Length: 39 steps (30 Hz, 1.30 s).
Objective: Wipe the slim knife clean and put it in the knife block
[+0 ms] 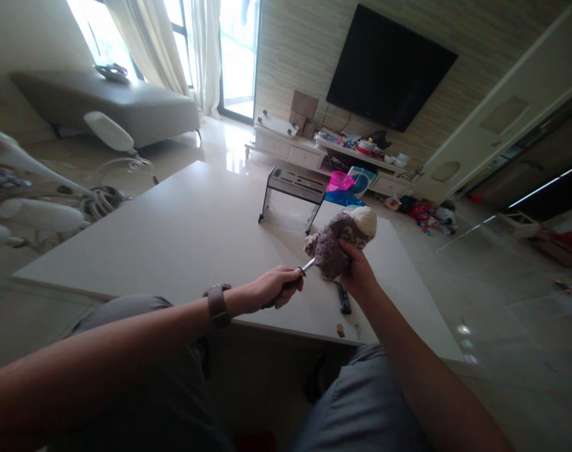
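My left hand (279, 287) is closed round the dark handle of a metal rod-like tool (308, 265), which looks like a knife or a sharpening rod. The tool's far end meets a fluffy purple-grey and cream cloth (333, 245) and is hidden there. My right hand (358, 271) grips that bunched cloth from its right side, above the white table (172, 238). Below the cloth, a black-handled object (345, 300) lies on the table, its upper part partly covered. Near the front edge rests a small brown item (340, 330).
A black-framed clear stand (292, 196) is on the table beyond my hands. Behind the cloth are a pink basket (339, 181) and a blue item (345, 198). White lamp-like shades (41, 215) and coiled tubing (104, 202) lie left of the table.
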{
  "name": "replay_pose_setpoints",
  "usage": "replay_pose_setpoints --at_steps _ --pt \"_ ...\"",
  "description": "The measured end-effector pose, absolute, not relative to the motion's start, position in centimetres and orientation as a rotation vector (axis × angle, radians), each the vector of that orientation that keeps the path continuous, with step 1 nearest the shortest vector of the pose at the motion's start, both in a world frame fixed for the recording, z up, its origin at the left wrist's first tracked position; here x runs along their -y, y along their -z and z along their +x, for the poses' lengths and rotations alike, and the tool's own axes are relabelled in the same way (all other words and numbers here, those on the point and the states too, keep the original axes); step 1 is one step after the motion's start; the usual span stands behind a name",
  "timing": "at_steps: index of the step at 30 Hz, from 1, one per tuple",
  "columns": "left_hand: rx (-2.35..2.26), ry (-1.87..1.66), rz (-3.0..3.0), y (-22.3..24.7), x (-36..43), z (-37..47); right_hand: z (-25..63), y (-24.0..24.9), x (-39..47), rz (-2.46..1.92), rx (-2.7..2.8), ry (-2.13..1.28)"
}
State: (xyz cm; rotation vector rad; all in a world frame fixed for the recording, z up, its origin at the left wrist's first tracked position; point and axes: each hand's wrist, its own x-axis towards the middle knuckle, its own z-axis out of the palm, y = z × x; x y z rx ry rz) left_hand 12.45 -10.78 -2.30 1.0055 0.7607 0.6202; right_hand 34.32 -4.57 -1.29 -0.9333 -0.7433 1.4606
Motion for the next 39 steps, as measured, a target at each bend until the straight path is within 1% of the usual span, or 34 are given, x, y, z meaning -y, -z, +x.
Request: replay_pose_setpoints --at_steps 4,8,11,16,22,27,34,39 --pt "-0.708 -0.622 0.836 2.2 10.8 12.6 31.7 2.0 6.8 -0.916 0.870 -1.505" --pt "-0.803 -0.642 0.761 2.4 10.7 12.7 30.1 2.8 7.8 -0.969 0.906 -1.510" --pt "-0.839 -0.602 0.817 2.2 10.8 12.8 29.9 2.9 7.6 -1.026 0.856 -1.472" --pt "-0.937 -0.658 1.048 1.7 11.1 12.6 30.0 2.7 7.0 -1.032 0.802 -1.410" --pt "-0.861 -0.679 1.133 1.9 10.4 11.9 30.2 2.4 6.7 -0.976 0.773 -1.335" --pt "-0.798 -0.638 1.068 1.9 10.0 12.2 32.2 1.7 5.0 -0.959 0.721 -1.329" --pt "-0.768 -0.605 1.162 1.5 10.3 12.1 37.7 0.0 1.5 -0.848 0.640 -1.286" --pt "-0.799 -0.566 1.216 1.1 10.6 12.1 39.7 -0.7 0.7 -0.808 0.636 -1.271"
